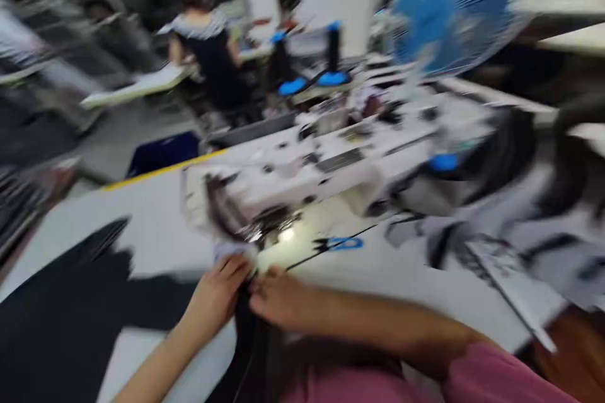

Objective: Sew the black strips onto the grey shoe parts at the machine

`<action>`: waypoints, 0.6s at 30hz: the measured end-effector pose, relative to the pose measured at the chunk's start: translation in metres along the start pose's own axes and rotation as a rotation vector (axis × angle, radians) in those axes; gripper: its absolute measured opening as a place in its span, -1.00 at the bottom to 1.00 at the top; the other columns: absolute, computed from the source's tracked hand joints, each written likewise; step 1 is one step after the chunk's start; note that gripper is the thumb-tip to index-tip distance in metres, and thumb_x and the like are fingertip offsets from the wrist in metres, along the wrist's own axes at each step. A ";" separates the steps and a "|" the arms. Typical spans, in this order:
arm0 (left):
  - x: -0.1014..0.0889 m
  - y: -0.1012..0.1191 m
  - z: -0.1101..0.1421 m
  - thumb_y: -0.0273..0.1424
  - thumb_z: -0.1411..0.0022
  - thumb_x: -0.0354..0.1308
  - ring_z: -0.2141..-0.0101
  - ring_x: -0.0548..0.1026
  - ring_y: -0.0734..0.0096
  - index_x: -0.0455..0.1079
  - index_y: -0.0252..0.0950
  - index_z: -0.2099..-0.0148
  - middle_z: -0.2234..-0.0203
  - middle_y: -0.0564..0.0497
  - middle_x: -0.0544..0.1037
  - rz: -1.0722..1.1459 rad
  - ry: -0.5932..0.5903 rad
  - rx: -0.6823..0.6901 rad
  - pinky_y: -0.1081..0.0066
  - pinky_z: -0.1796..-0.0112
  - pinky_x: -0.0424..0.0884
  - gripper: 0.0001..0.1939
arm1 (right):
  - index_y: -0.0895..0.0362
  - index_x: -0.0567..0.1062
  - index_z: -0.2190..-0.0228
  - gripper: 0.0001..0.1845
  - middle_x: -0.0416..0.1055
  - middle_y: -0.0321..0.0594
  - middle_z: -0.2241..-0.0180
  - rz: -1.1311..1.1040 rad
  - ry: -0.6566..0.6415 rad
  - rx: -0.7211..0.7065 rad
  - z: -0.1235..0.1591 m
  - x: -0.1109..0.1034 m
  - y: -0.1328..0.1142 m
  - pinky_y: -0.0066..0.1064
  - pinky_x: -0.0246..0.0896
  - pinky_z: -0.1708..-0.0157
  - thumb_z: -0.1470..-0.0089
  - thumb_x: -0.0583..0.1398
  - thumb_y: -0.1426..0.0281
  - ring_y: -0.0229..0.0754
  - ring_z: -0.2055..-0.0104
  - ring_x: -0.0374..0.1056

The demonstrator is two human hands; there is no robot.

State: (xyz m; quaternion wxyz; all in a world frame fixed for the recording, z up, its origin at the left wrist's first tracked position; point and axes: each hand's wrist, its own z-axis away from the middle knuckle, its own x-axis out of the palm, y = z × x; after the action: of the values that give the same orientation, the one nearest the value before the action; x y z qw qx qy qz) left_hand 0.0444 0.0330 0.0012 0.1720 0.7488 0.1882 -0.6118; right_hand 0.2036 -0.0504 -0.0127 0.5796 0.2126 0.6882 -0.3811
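Across the white, flat worktable (155, 220) in front of you, the long white sewing machine (283, 179) lies beyond both hands. The broad black cloth sheet (80, 327) spreads to your left, nearer your left hand (220, 289). The narrow dark cloth strip (246, 334) runs lengthwise from your fingertips towards your lap, between your forearms; blur hides whether it joins the sheet. Your left hand and right hand (280, 297) pinch its far end, fingers drawn narrow. The small blue-handled snips (347, 243) lie beyond your right hand.
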 end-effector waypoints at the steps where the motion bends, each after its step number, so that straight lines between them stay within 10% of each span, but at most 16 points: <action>1: 0.000 0.003 0.032 -0.51 -0.16 0.10 -0.02 0.38 0.25 0.43 -0.09 -0.07 -0.08 0.06 0.43 -0.002 -0.059 -0.102 0.23 0.01 0.42 -0.57 | 0.19 0.42 0.18 -0.81 0.39 -0.12 0.04 -0.047 -0.007 -0.087 -0.004 0.011 -0.005 -0.17 0.16 -0.07 -0.24 0.03 0.44 -0.15 -0.06 0.25; 4: -0.001 0.011 0.071 -0.58 -0.21 -0.02 -0.07 0.31 0.27 0.39 -0.29 -0.08 -0.09 -0.07 0.42 0.020 -0.199 -0.218 0.26 -0.01 0.40 -0.59 | 0.25 0.41 0.19 -0.74 0.37 0.01 0.01 -0.109 0.012 -0.185 -0.012 0.030 -0.006 -0.12 0.08 -0.09 -0.21 -0.04 0.57 -0.06 -0.12 0.20; 18: 0.001 0.016 0.066 -0.49 -0.35 -0.13 -0.06 0.25 0.29 0.26 -0.32 -0.18 -0.11 -0.05 0.38 0.009 -0.265 -0.237 0.33 0.05 0.34 -0.60 | 0.20 0.39 0.30 -0.82 0.43 -0.05 0.13 -0.078 0.080 -0.145 -0.008 0.035 -0.007 -0.23 0.07 0.08 -0.12 0.03 0.61 -0.05 -0.05 0.22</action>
State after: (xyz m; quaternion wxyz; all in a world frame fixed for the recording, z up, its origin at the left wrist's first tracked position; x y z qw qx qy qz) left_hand -0.0037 -0.0125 -0.0117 0.2851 0.6368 0.2314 -0.6780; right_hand 0.1853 -0.0532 -0.0440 0.5502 0.1580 0.7442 -0.3441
